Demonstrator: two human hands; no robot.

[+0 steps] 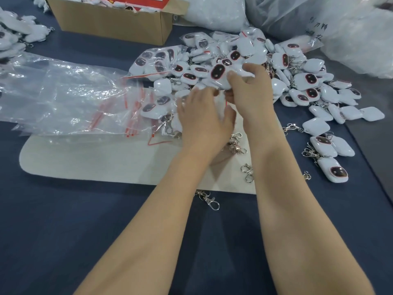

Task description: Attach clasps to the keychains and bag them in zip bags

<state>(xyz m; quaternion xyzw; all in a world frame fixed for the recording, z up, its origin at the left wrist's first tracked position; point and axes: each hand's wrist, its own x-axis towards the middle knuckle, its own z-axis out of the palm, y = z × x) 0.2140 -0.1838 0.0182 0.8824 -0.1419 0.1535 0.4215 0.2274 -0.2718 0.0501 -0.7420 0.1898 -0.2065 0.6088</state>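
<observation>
Right hand [251, 88] sits over the near edge of the keychain pile [302, 81]. Its fingers [248, 68] and thumb are curled round one white keychain [219, 74], dark oval face up, held just above the pile. There is a shiny film over it; it looks bagged, but that is not certain.

Left hand [204, 118] is just beside and below, back up, fingers slightly spread, tips meeting the right hand under the keychain. It is blurred, so I cannot tell what it pinches, if anything.

A stack of empty zip bags [74, 99] with red strips lies left of the hands, partly on a pale mat [95, 160]. Loose clasps [247, 173] are scattered on the mat's right end, with one more off it on the dark blue bench [63, 231]. Filled bags [157, 60] lie behind the stack. A cardboard box [112, 22] stands at the far edge.
</observation>
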